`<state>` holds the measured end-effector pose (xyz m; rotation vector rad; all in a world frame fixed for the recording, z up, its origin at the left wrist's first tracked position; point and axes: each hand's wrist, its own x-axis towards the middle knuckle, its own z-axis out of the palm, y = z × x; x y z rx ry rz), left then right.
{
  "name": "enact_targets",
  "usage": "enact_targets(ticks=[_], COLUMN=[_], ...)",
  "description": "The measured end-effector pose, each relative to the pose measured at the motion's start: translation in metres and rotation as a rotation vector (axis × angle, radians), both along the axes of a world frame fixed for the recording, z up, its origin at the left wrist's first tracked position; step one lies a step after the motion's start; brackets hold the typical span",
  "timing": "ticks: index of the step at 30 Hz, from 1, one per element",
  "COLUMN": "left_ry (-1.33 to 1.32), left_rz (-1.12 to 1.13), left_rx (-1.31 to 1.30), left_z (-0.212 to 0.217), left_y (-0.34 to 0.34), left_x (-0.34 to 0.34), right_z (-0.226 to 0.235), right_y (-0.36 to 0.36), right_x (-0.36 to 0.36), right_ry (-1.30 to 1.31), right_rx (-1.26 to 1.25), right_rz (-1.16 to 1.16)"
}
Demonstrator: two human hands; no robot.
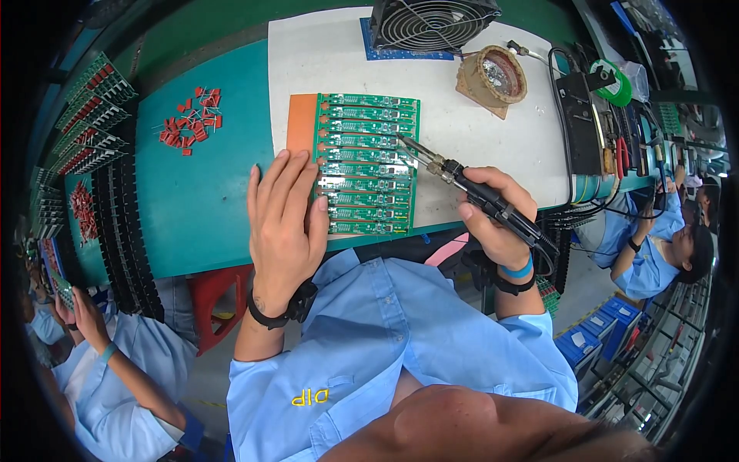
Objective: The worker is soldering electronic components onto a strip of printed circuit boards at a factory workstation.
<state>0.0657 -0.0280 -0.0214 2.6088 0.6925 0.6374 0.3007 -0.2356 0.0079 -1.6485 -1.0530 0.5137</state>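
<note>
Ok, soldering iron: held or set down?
Held: the right hand grips the soldering iron by its black handle, metal end angled toward the green circuit boards.

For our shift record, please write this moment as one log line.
left hand: over orange strip; right hand: holds soldering iron, tip at green board panel; nearby: red components, fan

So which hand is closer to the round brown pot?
Right: the right hand is below the pot in the picture; the left hand is farther, below and leftward.
</note>
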Motion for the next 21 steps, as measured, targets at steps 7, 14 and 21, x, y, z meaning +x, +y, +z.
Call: enact_targets(ticks=[7, 14, 21], left_ry=[0.004, -0.002, -0.002], left_rz=[-0.004, 0.001, 0.001], left_rx=[0.000, -0.007, -0.018], left_z=[0.001, 0.002, 0.002], left_y=[-0.001, -0.001, 0.000], left_x=[0.001, 0.000, 0.001], right_z=[-0.005, -0.011, 0.008], right_y=[-0.002, 0.006, 0.002], right_x=[0.016, 0.029, 0.011], right_ry=[-0.009, 0.082, 0.107], right_rx=[0.088, 0.242, -0.015], right_rz=[-0.289, -0.497, -0.072])
